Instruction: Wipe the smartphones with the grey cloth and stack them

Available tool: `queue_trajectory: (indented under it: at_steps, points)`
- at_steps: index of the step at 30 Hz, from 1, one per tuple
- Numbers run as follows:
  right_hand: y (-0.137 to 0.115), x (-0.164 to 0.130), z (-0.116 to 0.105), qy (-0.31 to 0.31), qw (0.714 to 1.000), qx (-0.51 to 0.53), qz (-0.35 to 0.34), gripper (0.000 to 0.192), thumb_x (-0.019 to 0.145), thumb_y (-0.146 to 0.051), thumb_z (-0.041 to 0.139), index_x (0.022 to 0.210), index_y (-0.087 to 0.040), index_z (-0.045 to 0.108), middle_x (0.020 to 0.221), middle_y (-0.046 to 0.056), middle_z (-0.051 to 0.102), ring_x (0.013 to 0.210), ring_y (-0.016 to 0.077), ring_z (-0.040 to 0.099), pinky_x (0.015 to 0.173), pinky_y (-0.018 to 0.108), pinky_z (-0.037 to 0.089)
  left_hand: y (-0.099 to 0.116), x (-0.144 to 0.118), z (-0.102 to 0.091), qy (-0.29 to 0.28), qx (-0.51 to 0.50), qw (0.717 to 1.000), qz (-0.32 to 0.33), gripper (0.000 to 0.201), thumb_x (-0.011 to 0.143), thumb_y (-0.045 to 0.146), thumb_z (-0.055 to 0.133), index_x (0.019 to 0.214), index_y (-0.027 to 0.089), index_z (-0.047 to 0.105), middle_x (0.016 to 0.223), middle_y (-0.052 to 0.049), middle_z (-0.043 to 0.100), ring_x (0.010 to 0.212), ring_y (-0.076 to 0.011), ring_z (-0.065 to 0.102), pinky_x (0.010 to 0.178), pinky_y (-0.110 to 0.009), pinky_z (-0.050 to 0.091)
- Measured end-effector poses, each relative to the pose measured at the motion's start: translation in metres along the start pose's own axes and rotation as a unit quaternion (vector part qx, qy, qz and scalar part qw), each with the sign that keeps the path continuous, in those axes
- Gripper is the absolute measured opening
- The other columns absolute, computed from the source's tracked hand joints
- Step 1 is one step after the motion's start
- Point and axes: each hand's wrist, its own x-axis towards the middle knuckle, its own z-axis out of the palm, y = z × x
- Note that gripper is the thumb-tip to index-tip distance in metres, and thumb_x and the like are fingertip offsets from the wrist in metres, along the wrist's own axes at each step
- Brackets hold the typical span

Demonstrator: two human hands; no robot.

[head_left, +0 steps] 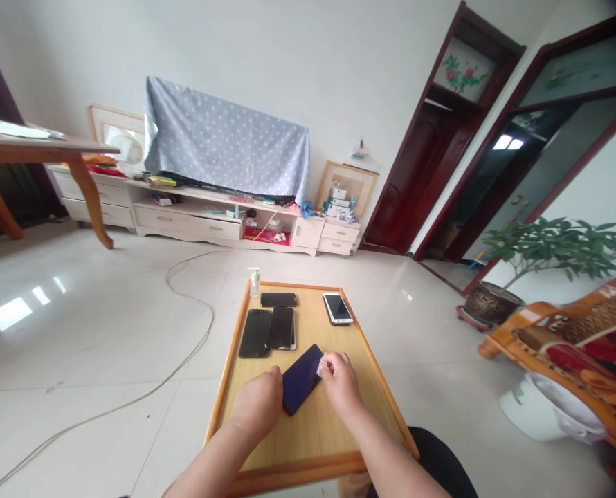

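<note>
A dark blue smartphone (302, 382) lies slanted on the small wooden table (308, 443), between my two hands. My left hand (260, 407) is closed at its left edge, with the fingertips mostly hidden. Pinched in the fingers of my right hand (340, 379) is a small whitish wipe (320, 368), held against the phone's right side. Beyond it, a large black phone (255, 333) lies beside another black phone (281, 328), which rests on a white one. A further dark phone (278, 299) lies sideways behind them. To the right, a white phone (338, 308) sits on a darker one.
A small clear spray bottle (255, 283) with a green top stands at the table's far left corner. A long cable (210, 325) winds across the tiled floor. At right are a white bin (539, 408), a wooden chair (541, 315) and a potted plant (495, 297).
</note>
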Motion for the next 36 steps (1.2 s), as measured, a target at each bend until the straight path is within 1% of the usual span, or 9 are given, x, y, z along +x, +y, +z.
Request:
queue_trajectory:
  at_steps: [7, 11, 14, 17, 20, 25, 30, 34, 36]
  points:
    - [-0.015, -0.002, -0.014, -0.019, 0.981, -0.177, -0.075, 0.020, 0.090, -0.028, 0.053, 0.083, -0.024, 0.071, 0.107, 0.005, 0.068, 0.102, 0.0214, 0.057, 0.090, 0.032, 0.040, 0.007, -0.003, 0.002, 0.014, 0.047, 0.999, 0.002, 0.031, 0.099, 0.028, 0.027, 0.100, 0.019, 0.057, 0.094, -0.011, 0.070, 0.086, -0.0221, 0.068, 0.075, -0.033, 0.045]
    - [-0.016, -0.001, -0.012, -0.035, 0.984, -0.160, -0.078, 0.019, 0.091, -0.026, 0.051, 0.081, -0.024, 0.068, 0.090, 0.002, 0.069, 0.091, 0.0195, 0.058, 0.085, 0.029, 0.039, 0.010, -0.012, 0.002, 0.091, 0.055, 0.994, 0.022, 0.041, 0.097, 0.051, 0.033, 0.095, 0.020, 0.060, 0.101, -0.012, 0.065, 0.094, -0.0260, 0.063, 0.079, -0.036, 0.044]
    - [-0.010, 0.002, -0.009, -0.015, 0.989, -0.135, -0.062, 0.015, 0.089, -0.029, 0.054, 0.083, -0.023, 0.067, 0.089, 0.004, 0.068, 0.092, 0.0208, 0.059, 0.083, 0.030, 0.041, 0.011, -0.020, 0.006, 0.119, 0.049, 0.991, 0.032, 0.054, 0.080, 0.070, 0.053, 0.100, 0.021, 0.061, 0.107, -0.011, 0.060, 0.102, -0.0307, 0.058, 0.085, -0.040, 0.043]
    - [-0.001, 0.005, -0.007, -0.002, 0.992, -0.124, -0.036, 0.015, 0.088, -0.032, 0.054, 0.088, -0.022, 0.065, 0.089, 0.004, 0.068, 0.085, 0.0202, 0.061, 0.076, 0.029, 0.043, 0.011, -0.024, 0.013, 0.102, 0.045, 0.993, 0.039, 0.058, 0.067, 0.065, 0.068, 0.104, 0.022, 0.061, 0.110, -0.010, 0.058, 0.105, -0.0321, 0.055, 0.089, -0.042, 0.041]
    - [0.007, 0.008, -0.007, 0.006, 0.993, -0.113, -0.013, 0.020, 0.092, -0.035, 0.048, 0.089, -0.022, 0.063, 0.087, 0.003, 0.068, 0.077, 0.0183, 0.062, 0.068, 0.027, 0.045, 0.010, -0.023, 0.018, 0.086, 0.043, 0.995, 0.040, 0.049, 0.067, 0.055, 0.068, 0.103, 0.022, 0.062, 0.109, -0.010, 0.057, 0.105, -0.0315, 0.054, 0.088, -0.041, 0.040]
    - [0.008, 0.012, -0.011, 0.003, 0.994, -0.111, -0.021, 0.023, 0.093, -0.036, 0.048, 0.087, -0.022, 0.064, 0.088, 0.003, 0.066, 0.081, 0.0184, 0.062, 0.074, 0.028, 0.047, 0.007, -0.016, 0.023, 0.082, 0.031, 0.995, 0.041, 0.051, 0.066, 0.054, 0.070, 0.105, 0.022, 0.062, 0.107, -0.009, 0.056, 0.104, -0.0302, 0.053, 0.087, -0.040, 0.039]
    - [-0.012, -0.005, -0.011, -0.040, 0.989, -0.121, -0.070, 0.024, 0.094, -0.031, 0.049, 0.079, -0.022, 0.066, 0.091, 0.006, 0.063, 0.090, 0.0205, 0.059, 0.085, 0.031, 0.046, 0.006, -0.012, 0.023, 0.080, 0.027, 0.995, 0.044, 0.053, 0.065, 0.057, 0.072, 0.104, 0.022, 0.062, 0.105, -0.008, 0.056, 0.102, -0.0294, 0.052, 0.087, -0.039, 0.038]
    - [-0.040, -0.045, -0.010, -0.134, 0.964, -0.128, -0.192, 0.023, 0.096, -0.021, 0.045, 0.100, -0.023, 0.068, 0.103, 0.007, 0.062, 0.099, 0.0214, 0.056, 0.091, 0.034, 0.045, 0.005, -0.011, 0.022, 0.084, 0.024, 0.995, 0.051, 0.044, 0.070, 0.054, 0.068, 0.101, 0.023, 0.062, 0.105, -0.008, 0.056, 0.101, -0.0283, 0.053, 0.084, -0.037, 0.038]
    - [-0.047, -0.056, -0.012, -0.167, 0.954, -0.125, -0.217, 0.025, 0.096, -0.018, 0.044, 0.103, -0.024, 0.067, 0.102, 0.006, 0.063, 0.098, 0.0206, 0.056, 0.090, 0.033, 0.045, 0.006, -0.011, 0.023, 0.089, 0.022, 0.994, 0.054, 0.040, 0.073, 0.051, 0.065, 0.101, 0.023, 0.062, 0.105, -0.008, 0.056, 0.101, -0.0278, 0.053, 0.084, -0.037, 0.038]
